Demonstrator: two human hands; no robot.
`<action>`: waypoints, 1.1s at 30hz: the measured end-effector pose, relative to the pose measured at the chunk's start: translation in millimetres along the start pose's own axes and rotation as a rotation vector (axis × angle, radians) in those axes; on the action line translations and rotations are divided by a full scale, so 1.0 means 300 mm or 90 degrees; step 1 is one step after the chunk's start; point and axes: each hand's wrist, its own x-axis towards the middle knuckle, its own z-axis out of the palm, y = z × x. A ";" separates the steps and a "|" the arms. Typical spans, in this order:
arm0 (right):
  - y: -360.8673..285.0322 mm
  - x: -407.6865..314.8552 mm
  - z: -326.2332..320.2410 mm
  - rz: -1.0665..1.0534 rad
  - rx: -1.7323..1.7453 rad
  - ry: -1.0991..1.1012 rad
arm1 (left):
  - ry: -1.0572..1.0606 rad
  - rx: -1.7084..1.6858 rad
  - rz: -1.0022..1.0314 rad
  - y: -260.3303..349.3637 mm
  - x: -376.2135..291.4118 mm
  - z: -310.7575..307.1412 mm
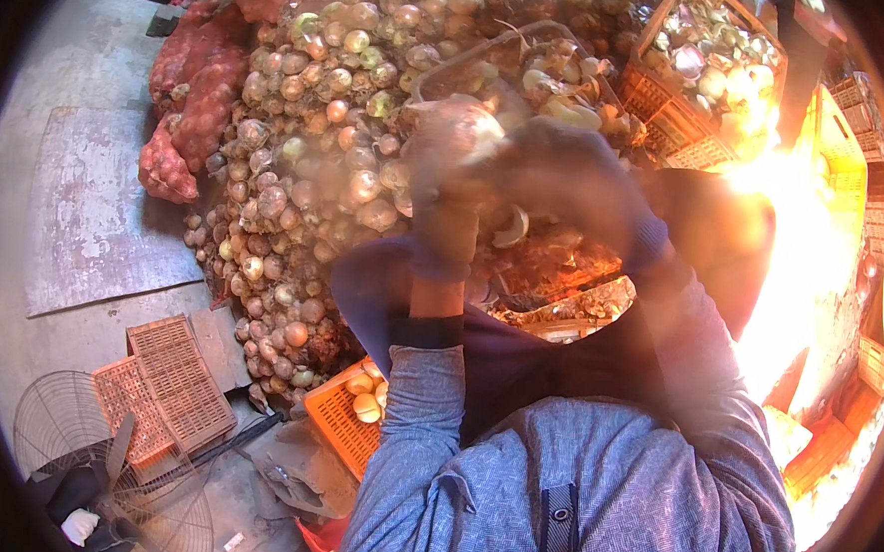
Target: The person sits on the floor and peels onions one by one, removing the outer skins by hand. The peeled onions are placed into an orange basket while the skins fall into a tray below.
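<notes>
An onion [457,130] with pale reddish skin is held up in front of me, above a big heap of onions [344,143]. My left hand [445,209], in a dark glove, is closed around its lower side. Close beside it on the right is my right hand [567,170], also gloved, bent and blurred; whether it holds a tool or part of the onion cannot be seen. Behind the hands stands a clear-edged plastic crate [491,48] with onions and loose peel. A pale curved piece [512,229] shows below the hands.
An orange crate [667,123] of onions and peel stands at upper right; another orange crate [341,421] holds peeled onions by my left side. Red mesh sacks [197,83] lie at upper left. A wire-caged fan [113,469] and stacked crates [181,382] are lower left. Glare covers the right.
</notes>
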 end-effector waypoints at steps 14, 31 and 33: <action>0.033 0.137 -0.198 -0.148 -0.342 -0.271 | -0.113 -0.445 -0.272 -0.052 -0.029 -0.032; 0.182 -0.026 -0.158 0.077 0.034 0.269 | 0.092 -0.605 -0.277 0.056 0.062 0.036; 0.156 0.009 -0.231 0.267 0.409 0.231 | 0.111 -0.779 -0.336 0.068 0.053 0.024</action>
